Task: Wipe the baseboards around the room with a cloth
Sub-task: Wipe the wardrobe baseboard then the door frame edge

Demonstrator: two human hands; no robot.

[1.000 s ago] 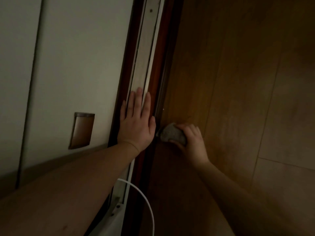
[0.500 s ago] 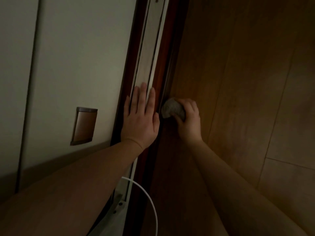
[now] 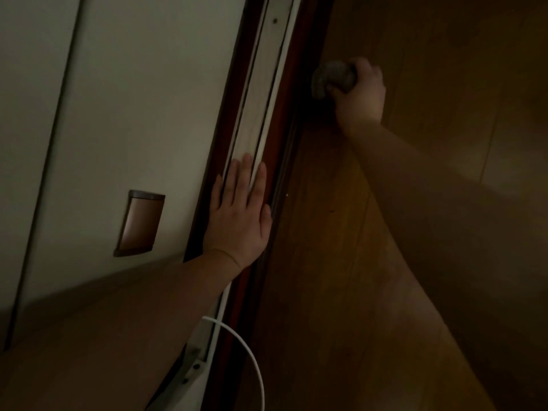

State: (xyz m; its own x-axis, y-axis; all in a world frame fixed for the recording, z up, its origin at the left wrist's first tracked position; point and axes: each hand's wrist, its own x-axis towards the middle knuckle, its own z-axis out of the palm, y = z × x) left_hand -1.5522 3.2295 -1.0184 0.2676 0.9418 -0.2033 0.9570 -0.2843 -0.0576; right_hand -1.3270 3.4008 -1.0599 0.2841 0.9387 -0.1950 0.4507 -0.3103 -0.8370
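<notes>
Fingers [image 3: 366, 71] of right hand [image 3: 360, 93] are curled round grey cloth [image 3: 332, 78], upper centre-right, pressed at dark baseboard [image 3: 284, 161] edge w/ floor [image 3: 341, 232]. Left hand [image 3: 238, 215] is laid flat, fingers straight, mid-frame. Step judged: mid-wipe; next, cloth should be kept against the trim.

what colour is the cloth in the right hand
Grey, as far as the dim light shows; the cloth is bunched in the right hand, head view.

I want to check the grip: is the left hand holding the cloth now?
No, the left hand lies flat with straight fingers on the door frame, while the right hand grips the cloth.
</notes>
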